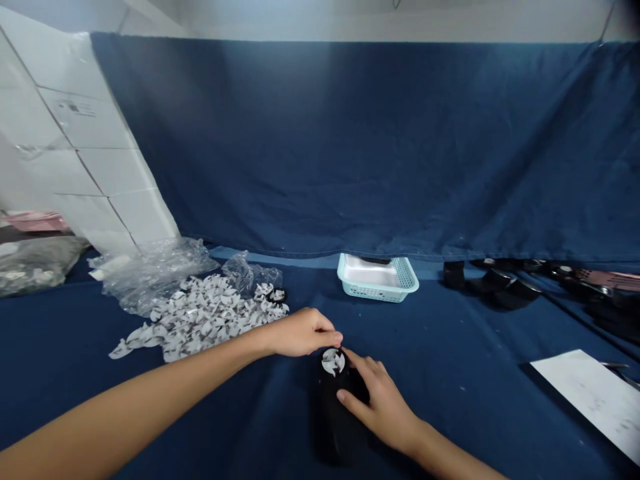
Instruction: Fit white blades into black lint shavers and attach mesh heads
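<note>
A black, smooth, rounded part (336, 420) stands on the blue cloth in front of me, its lower end dark against the cloth. White curved pieces (333, 362) sit in the round opening at its top. My right hand (383, 400) grips the black part from the right, thumb on the near side and fingers along the far side. Just above the top rim is my left hand (305, 332), its fingers curled in and thumb and fingertips together; whatever lies between them is hidden. Left of my hands spreads a heap of small white-grey plastic pieces (210, 317).
Clear plastic bags (150, 270) lie behind the heap, beside white boxes (100, 153). A light-blue basket (377, 292) with a black item inside stands at the back. Black parts (500, 290) and a white sheet (595, 397) are on the right. A blue curtain (360, 147) hangs behind.
</note>
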Demonstrator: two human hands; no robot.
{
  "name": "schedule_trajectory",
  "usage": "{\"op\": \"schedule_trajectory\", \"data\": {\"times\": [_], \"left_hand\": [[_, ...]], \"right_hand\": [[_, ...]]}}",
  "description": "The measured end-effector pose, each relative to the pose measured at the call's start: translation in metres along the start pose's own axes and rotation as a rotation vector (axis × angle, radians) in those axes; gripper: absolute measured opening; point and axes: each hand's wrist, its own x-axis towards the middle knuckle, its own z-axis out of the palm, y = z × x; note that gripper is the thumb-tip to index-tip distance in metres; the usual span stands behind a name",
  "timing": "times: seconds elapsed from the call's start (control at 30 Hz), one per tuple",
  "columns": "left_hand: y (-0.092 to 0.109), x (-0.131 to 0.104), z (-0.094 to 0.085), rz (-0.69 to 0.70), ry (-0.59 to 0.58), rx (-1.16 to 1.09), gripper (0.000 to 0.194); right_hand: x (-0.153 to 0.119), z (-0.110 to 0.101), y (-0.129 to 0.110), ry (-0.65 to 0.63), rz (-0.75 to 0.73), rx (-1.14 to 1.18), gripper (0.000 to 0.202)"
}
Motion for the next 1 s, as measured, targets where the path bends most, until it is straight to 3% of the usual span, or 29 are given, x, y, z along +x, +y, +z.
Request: {"op": "schedule_trajectory", "data": {"times": [0.13,0.3,0.47,0.77,1.0], "left_hand": [[-0.004,0.000,0.004,0.018,0.055,0.102,0.037],[-0.002,-0.001,0.004,-0.083,0.101,0.170,0.064],[-0.004,-0.001,0.005,-0.021,0.113,0.102,0.054],[-0.002,-0.010,0.009,-0.050,0.148,0.341,0.059],[0.003,-0.021,0.013,-0.025,0.129,0.380,0.057]], "right_hand": [[0.001,0.000,0.001,0.007,0.000,0.000,0.059],[0.000,0.000,0.002,0.007,-0.007,-0.009,0.060],[0.001,0.000,0.000,0.004,-0.010,0.001,0.059],[0.000,-0.003,-0.002,-0.003,0.003,0.008,0.061],[0.000,-0.002,-0.001,-0.005,-0.007,0.018,0.060]]}}
